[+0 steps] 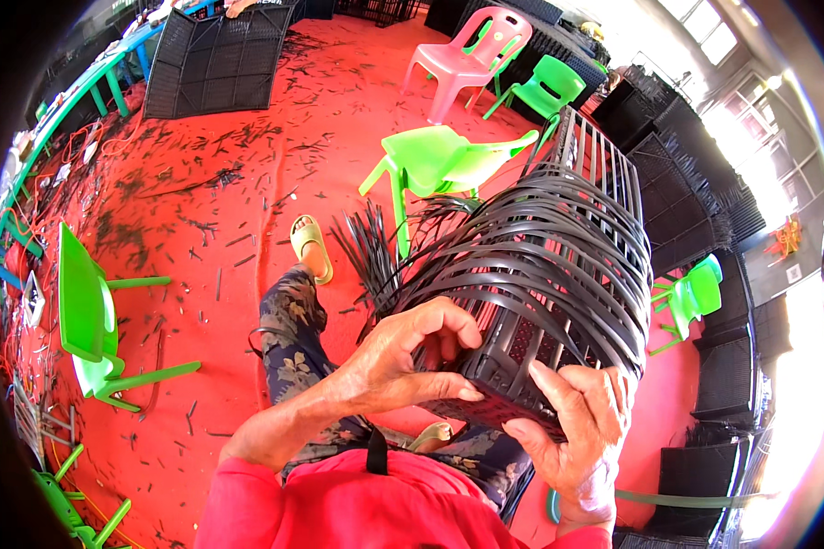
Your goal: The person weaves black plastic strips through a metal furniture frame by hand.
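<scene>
A long black frame (508, 352) of plastic strips lies before me, its near end at my waist. Many loose, glossy black strips (522, 247) arch over it and fan out to the left, where their ends (366, 256) hang above the floor. My left hand (407, 357) is curled at the near left corner of the frame, thumb and forefinger on its edge. On the near right corner, my right hand (581, 416) grips with its thumb below and fingers above. Whether either hand also pinches a single strip is hidden.
Green plastic chairs (444, 160) stand ahead, at left and at right, with a pink chair (467, 59) farther off. Black strip scraps (128, 229) litter the red floor. Dark woven panels (220, 64) stand far left, and more black woven pieces (728, 366) line the right side.
</scene>
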`<state>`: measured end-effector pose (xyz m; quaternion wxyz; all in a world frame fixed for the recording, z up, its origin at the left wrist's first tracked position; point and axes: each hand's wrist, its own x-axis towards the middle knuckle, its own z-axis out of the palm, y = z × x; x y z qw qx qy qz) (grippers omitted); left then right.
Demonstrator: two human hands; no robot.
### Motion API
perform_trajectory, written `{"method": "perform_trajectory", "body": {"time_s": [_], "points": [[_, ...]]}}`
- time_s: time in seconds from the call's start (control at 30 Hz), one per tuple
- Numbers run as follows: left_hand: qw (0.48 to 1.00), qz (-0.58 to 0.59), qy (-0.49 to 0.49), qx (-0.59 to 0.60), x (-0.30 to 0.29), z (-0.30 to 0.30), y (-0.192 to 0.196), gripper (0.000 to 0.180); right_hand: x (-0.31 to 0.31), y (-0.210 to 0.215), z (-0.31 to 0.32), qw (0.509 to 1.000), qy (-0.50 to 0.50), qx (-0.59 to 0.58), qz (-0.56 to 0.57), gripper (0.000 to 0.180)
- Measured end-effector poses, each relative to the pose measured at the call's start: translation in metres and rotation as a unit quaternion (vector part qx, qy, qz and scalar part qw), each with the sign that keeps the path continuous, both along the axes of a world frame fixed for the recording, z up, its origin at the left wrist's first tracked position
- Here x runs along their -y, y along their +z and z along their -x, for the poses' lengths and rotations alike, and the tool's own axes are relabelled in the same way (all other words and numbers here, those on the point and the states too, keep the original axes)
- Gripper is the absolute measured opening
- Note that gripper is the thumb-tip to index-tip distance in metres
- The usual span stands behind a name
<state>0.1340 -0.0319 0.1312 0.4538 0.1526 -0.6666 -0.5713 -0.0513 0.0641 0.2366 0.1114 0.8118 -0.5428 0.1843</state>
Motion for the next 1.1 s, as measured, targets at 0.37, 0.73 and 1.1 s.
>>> {"method": "perform_trajectory", "body": {"time_s": [0.37,0.73,1.1], "points": [[0.996,-0.077,-0.034,-0.025,-0.006,0.011,-0.002,0.037,0.013,0.000,-0.015,0.997,0.002,0.070,-0.042,0.042],[0.991,-0.030,-0.016,-0.130,-0.007,0.011,-0.013,0.035,0.023,0.005,-0.011,0.972,0.001,0.176,-0.155,0.028],[0.995,0.084,0.038,-0.031,-0.003,0.000,0.007,0.035,0.054,0.035,0.000,0.914,0.020,0.180,-0.362,0.012]]}}
